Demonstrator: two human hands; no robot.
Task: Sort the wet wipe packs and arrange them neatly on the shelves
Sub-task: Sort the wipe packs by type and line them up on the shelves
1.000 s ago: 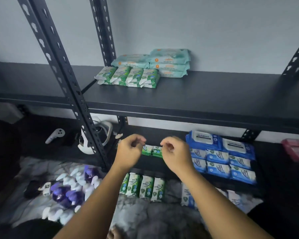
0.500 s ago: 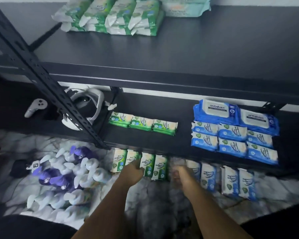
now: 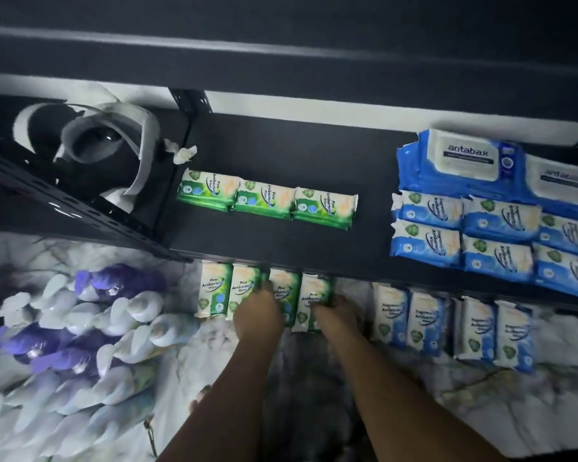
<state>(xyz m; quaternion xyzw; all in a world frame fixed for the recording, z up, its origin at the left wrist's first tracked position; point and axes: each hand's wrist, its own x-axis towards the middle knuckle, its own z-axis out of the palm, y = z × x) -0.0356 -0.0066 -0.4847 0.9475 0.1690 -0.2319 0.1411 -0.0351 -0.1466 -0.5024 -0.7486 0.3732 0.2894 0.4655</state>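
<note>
Four green wipe packs [image 3: 214,290] stand in a row on the floor below the lower shelf [image 3: 281,248]. My left hand [image 3: 257,316] curls around the left edge of the third green pack [image 3: 282,291]. My right hand [image 3: 339,311] grips the right edge of the fourth green pack [image 3: 314,300]. Three more green packs [image 3: 267,200] lie side by side on the shelf. Blue wipe packs [image 3: 494,228] fill the shelf's right end, in rows.
Several blue packs [image 3: 447,328] stand on the floor to the right of my hands. A heap of purple and white bottles [image 3: 80,328] lies at the left. A white headset [image 3: 90,145] and a crumpled tissue [image 3: 182,153] sit behind the slanted shelf post [image 3: 64,201].
My head tilted down, so the upper shelf left the view. Both hands dropped from the green packs on the shelf to the green packs on the floor and closed on them.
</note>
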